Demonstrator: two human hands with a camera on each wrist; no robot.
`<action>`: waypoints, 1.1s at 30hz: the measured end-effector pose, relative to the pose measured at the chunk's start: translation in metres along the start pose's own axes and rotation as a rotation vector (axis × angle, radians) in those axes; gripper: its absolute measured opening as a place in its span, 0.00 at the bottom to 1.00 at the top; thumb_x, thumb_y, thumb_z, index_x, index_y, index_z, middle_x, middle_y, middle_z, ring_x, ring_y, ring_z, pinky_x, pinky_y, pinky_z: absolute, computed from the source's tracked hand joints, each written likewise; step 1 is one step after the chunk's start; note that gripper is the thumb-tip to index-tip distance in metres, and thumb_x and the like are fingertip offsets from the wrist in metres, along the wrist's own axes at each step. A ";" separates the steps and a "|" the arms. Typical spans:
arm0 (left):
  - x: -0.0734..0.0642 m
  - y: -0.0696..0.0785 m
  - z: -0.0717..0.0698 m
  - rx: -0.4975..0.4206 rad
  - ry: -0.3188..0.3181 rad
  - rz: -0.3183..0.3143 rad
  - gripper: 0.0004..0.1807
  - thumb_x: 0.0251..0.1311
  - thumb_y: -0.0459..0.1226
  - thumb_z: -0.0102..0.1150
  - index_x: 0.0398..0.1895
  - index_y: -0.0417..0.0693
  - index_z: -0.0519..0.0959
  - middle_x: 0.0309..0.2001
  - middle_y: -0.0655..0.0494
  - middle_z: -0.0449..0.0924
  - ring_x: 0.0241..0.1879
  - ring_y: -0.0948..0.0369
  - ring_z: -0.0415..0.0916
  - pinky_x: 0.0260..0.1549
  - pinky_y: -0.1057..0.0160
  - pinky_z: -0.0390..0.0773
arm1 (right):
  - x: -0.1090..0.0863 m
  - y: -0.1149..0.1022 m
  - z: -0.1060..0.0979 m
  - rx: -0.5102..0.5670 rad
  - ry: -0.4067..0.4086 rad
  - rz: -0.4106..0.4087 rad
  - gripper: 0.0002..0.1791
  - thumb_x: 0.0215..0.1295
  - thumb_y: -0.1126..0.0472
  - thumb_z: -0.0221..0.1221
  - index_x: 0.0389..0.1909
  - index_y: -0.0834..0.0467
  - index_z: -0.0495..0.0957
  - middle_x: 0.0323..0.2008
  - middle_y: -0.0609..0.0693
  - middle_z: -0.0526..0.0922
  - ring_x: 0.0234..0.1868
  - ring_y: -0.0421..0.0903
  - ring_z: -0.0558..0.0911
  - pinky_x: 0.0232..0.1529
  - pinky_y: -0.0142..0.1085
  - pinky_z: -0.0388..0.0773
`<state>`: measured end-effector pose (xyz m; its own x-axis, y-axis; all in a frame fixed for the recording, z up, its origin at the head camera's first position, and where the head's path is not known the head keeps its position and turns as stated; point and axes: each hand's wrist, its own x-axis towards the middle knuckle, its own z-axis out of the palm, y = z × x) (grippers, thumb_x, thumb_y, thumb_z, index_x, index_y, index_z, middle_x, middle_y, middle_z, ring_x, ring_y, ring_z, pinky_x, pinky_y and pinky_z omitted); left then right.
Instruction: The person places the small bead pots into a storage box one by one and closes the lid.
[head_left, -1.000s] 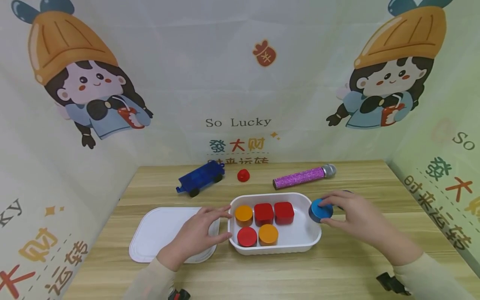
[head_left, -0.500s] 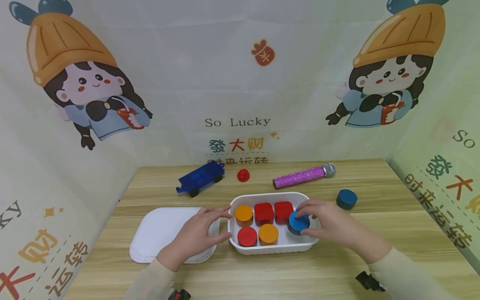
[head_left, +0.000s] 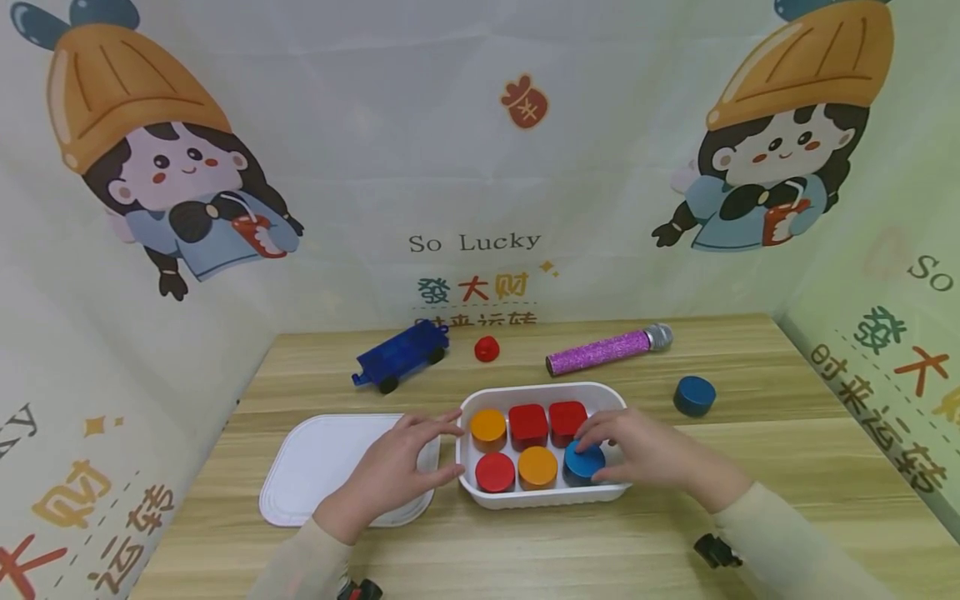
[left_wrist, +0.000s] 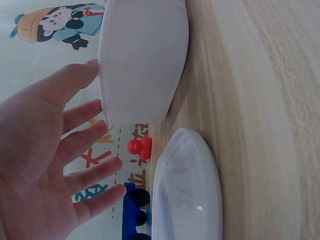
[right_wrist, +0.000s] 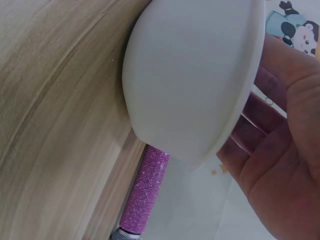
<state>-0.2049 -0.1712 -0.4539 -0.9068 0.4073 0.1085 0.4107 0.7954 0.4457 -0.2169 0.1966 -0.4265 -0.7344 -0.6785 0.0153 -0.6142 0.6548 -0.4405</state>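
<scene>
In the head view, a white plastic container (head_left: 551, 499) holds two rows of blocks. Its back row has an orange round block (head_left: 488, 428) and two red square-shaped blocks (head_left: 528, 425). A red round block (head_left: 495, 472), an orange round block (head_left: 537, 467) and a blue round block (head_left: 582, 465) make up the front row. My right hand (head_left: 656, 454) reaches over the right rim and pinches the blue one; in the right wrist view the container wall (right_wrist: 185, 75) hides the fingertips. With fairly straight fingers, my left hand (head_left: 390, 468) touches the container's left end.
A white lid (head_left: 322, 467) lies left of the container, partly under my left hand. Behind stand a blue toy wagon (head_left: 402, 357), a small red toy duck (left_wrist: 140, 147) and a glittery purple microphone (head_left: 603, 351). Another blue round block (head_left: 694, 396) is at the right.
My right hand has brought the blue round block leftward from the container's right rim into the front row, beside the orange one. The left hand has stayed at the left end.
</scene>
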 end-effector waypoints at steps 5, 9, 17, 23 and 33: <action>0.001 0.000 0.000 -0.002 0.000 0.000 0.27 0.59 0.56 0.72 0.62 0.64 0.82 0.74 0.70 0.71 0.65 0.57 0.72 0.62 0.45 0.80 | 0.004 0.000 0.004 0.021 -0.025 0.005 0.17 0.56 0.60 0.76 0.47 0.51 0.89 0.52 0.48 0.88 0.58 0.52 0.84 0.60 0.51 0.82; 0.000 0.000 0.000 0.000 0.002 0.003 0.27 0.59 0.56 0.71 0.62 0.64 0.83 0.73 0.69 0.71 0.65 0.57 0.72 0.62 0.45 0.79 | 0.006 0.000 0.006 0.023 -0.029 0.008 0.17 0.56 0.60 0.76 0.47 0.52 0.89 0.53 0.49 0.88 0.58 0.53 0.84 0.60 0.51 0.82; 0.001 0.000 0.000 -0.002 -0.005 -0.002 0.27 0.60 0.57 0.71 0.62 0.64 0.82 0.73 0.70 0.71 0.65 0.58 0.72 0.62 0.45 0.79 | 0.008 -0.003 0.008 0.024 -0.037 0.028 0.17 0.57 0.59 0.76 0.48 0.51 0.89 0.54 0.49 0.88 0.59 0.53 0.84 0.60 0.51 0.83; 0.000 0.000 0.000 -0.003 -0.004 -0.005 0.27 0.60 0.56 0.71 0.62 0.64 0.82 0.74 0.70 0.71 0.65 0.58 0.72 0.62 0.45 0.79 | 0.009 -0.003 0.010 -0.001 -0.037 0.037 0.17 0.57 0.60 0.76 0.49 0.50 0.88 0.54 0.48 0.87 0.60 0.52 0.83 0.63 0.52 0.81; 0.000 0.001 -0.001 -0.006 0.001 -0.001 0.27 0.60 0.55 0.72 0.62 0.63 0.82 0.74 0.68 0.71 0.64 0.57 0.73 0.63 0.45 0.79 | 0.005 -0.001 0.005 0.034 0.002 0.038 0.17 0.58 0.59 0.75 0.49 0.48 0.87 0.54 0.46 0.87 0.59 0.51 0.83 0.61 0.51 0.82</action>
<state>-0.2045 -0.1705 -0.4524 -0.9073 0.4061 0.1090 0.4092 0.7930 0.4514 -0.2183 0.1913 -0.4300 -0.7575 -0.6528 0.0002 -0.5759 0.6681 -0.4712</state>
